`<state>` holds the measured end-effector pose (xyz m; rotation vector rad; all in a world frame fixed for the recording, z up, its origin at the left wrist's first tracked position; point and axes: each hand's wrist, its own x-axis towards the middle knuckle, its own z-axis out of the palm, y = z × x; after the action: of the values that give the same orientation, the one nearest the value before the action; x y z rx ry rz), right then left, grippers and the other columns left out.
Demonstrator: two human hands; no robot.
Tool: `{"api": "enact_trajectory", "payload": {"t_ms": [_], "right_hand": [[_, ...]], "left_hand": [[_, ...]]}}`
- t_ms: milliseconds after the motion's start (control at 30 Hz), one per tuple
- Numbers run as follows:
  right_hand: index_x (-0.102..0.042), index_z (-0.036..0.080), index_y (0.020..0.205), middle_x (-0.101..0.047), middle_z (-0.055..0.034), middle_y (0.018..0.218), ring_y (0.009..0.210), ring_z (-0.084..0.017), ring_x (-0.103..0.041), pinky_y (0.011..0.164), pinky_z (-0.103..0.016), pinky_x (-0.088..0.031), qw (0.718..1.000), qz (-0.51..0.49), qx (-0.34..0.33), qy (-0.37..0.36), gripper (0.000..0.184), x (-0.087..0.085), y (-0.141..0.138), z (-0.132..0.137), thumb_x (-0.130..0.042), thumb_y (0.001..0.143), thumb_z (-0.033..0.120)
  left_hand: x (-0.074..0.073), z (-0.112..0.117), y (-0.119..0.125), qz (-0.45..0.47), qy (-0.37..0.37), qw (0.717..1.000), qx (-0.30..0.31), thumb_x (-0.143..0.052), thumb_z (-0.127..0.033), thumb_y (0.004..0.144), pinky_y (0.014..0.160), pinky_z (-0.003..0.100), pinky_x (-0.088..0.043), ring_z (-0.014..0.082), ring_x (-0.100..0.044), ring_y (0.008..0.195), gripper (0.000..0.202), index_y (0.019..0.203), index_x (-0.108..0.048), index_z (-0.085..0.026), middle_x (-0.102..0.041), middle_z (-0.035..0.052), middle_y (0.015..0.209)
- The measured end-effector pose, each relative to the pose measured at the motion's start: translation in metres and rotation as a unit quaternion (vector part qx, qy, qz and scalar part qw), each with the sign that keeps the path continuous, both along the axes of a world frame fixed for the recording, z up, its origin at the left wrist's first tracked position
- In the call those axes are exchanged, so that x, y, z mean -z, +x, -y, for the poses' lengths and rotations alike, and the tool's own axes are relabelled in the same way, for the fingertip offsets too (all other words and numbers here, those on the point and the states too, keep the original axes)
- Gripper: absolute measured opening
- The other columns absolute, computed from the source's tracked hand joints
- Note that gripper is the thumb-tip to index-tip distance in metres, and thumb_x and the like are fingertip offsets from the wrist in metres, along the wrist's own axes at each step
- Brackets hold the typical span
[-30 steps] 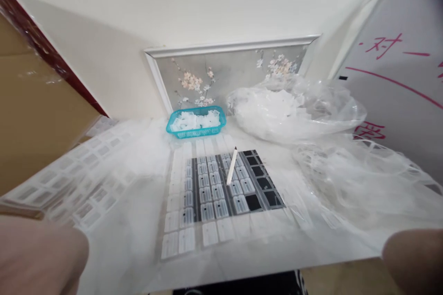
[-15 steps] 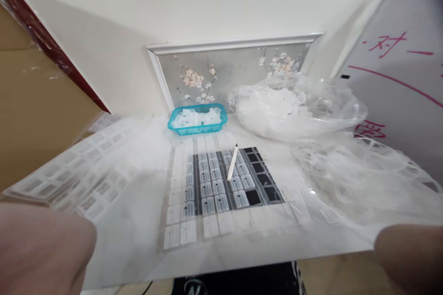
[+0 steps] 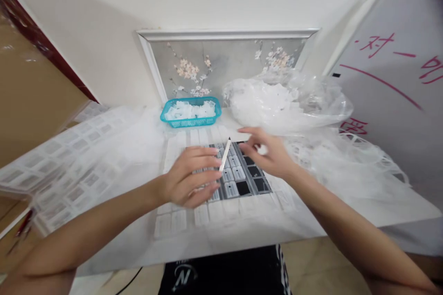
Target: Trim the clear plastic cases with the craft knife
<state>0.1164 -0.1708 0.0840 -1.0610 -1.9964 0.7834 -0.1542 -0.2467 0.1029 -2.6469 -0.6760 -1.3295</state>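
Over the dark printed sheet [image 3: 256,173] hovers my left hand [image 3: 195,176], its fingers stretched out and holding nothing I can see. Its fingertips come close to a slim white stick [image 3: 225,154] with a dark tip, lying across the sheet; whether they touch it I cannot tell. My right hand [image 3: 268,150] is above the sheet's right edge, index finger extended, thumb apart, nothing visible between them. Clear plastic pieces [image 3: 238,174] lie in rows on the sheet, partly hidden by my left hand. More pale pieces [image 3: 173,221] lie in rows around it.
A blue basket [image 3: 191,123] of small clear pieces stands at the back. Beside it sits a bulging clear plastic bag [image 3: 287,106]. Tangled clear plastic frames [image 3: 342,161] spread to the right, gridded plastic sheets [image 3: 69,161] to the left. Behind is a framed floral panel [image 3: 228,64].
Both hands have come in from the lower corners to the middle, over the dark sheet. The white stick keeps its place on the sheet. My view has shifted slightly.
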Motion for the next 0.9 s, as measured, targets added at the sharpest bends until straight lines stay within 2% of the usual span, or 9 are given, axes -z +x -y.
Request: {"api": "enact_trajectory", "payload": {"t_ms": [67,200,300,367,533,633,700,767,900], "right_hand": [[-0.05,0.023,0.135,-0.066,0.0002,0.07,0.063,-0.017,-0.059,0.067,-0.029,-0.044,0.989,0.131,-0.047,0.04,0.048,0.015,-0.013,-0.014,-0.057,0.088,0.027],[-0.058,0.02,0.124,-0.069,-0.0044,0.072,0.068,-0.02,-0.063,0.064,-0.027,-0.038,0.935,0.342,-0.054,0.08,0.038,0.049,-0.035,-0.043,-0.051,0.087,0.021],[-0.062,0.02,0.11,-0.071,-0.0089,0.08,0.075,-0.024,-0.065,0.064,-0.028,-0.036,0.905,0.413,-0.04,0.095,0.026,0.059,-0.04,-0.05,-0.047,0.09,0.026],[-0.06,0.019,0.107,-0.071,-0.0097,0.082,0.076,-0.024,-0.065,0.064,-0.028,-0.035,0.901,0.419,-0.031,0.106,0.023,0.059,-0.037,-0.048,-0.045,0.092,0.029],[-0.055,0.02,0.089,-0.064,-0.0045,0.069,0.064,-0.02,-0.06,0.06,-0.027,-0.035,0.955,0.285,0.042,0.076,0.037,0.056,-0.012,-0.035,-0.04,0.096,0.053],[-0.051,0.022,0.075,-0.057,-0.0005,0.057,0.057,-0.017,-0.057,0.062,-0.027,-0.04,0.986,0.151,0.063,0.014,0.046,0.06,0.001,-0.016,-0.031,0.097,0.057],[-0.052,0.022,0.082,-0.057,0.0013,0.056,0.055,-0.016,-0.055,0.063,-0.028,-0.043,0.996,0.059,0.051,-0.034,0.048,0.066,0.004,0.001,-0.025,0.098,0.058],[-0.053,0.022,0.099,-0.06,0.0014,0.062,0.052,-0.015,-0.054,0.058,-0.028,-0.044,0.996,-0.02,0.048,-0.069,0.051,0.073,0.003,0.016,-0.021,0.097,0.062],[-0.051,0.022,0.125,-0.067,-0.005,0.084,0.057,-0.015,-0.056,0.049,-0.027,-0.043,0.985,-0.12,0.07,-0.104,0.06,0.078,-0.004,0.032,-0.02,0.095,0.064]], "left_hand": [[0.014,-0.021,0.014,-0.031,0.011,0.998,0.047,-0.06,-0.02,0.085,0.088,0.04,-0.053,0.0224,-0.06,0.108,0.018,0.103,-0.059,-0.021,-0.064,0.0068,0.106],[0.044,-0.048,0.041,-0.116,-0.066,0.987,0.091,-0.049,-0.017,0.089,0.078,0.034,-0.05,0.0172,-0.062,0.085,0.012,0.094,-0.06,-0.017,-0.067,0.0071,0.09],[0.059,-0.044,0.053,-0.23,-0.087,0.959,0.144,-0.051,-0.026,0.089,0.07,0.034,-0.047,0.0183,-0.061,0.078,0.013,0.089,-0.06,-0.018,-0.066,0.0065,0.085],[0.066,-0.036,0.057,-0.288,-0.089,0.94,0.158,-0.053,-0.029,0.088,0.066,0.034,-0.045,0.0188,-0.059,0.074,0.013,0.085,-0.06,-0.018,-0.065,0.0059,0.082],[0.083,-0.024,0.054,-0.265,-0.127,0.947,0.132,-0.048,-0.024,0.093,0.067,0.03,-0.043,0.0172,-0.059,0.078,0.015,0.092,-0.061,-0.018,-0.066,0.0051,0.088],[0.085,-0.026,0.05,-0.223,-0.187,0.948,0.125,-0.046,-0.025,0.096,0.073,0.029,-0.046,0.0157,-0.06,0.083,0.017,0.099,-0.061,-0.018,-0.067,0.004,0.092],[0.084,-0.027,0.048,-0.207,-0.229,0.943,0.124,-0.046,-0.027,0.096,0.076,0.027,-0.046,0.0154,-0.061,0.086,0.019,0.1,-0.062,-0.018,-0.067,0.0042,0.094],[0.082,-0.027,0.046,-0.199,-0.258,0.937,0.127,-0.045,-0.029,0.097,0.076,0.027,-0.047,0.0156,-0.062,0.087,0.021,0.099,-0.063,-0.018,-0.067,0.0052,0.095],[0.082,-0.024,0.046,-0.192,-0.278,0.934,0.119,-0.045,-0.028,0.097,0.079,0.027,-0.047,0.0161,-0.062,0.09,0.022,0.098,-0.064,-0.018,-0.066,0.0068,0.097]]}}
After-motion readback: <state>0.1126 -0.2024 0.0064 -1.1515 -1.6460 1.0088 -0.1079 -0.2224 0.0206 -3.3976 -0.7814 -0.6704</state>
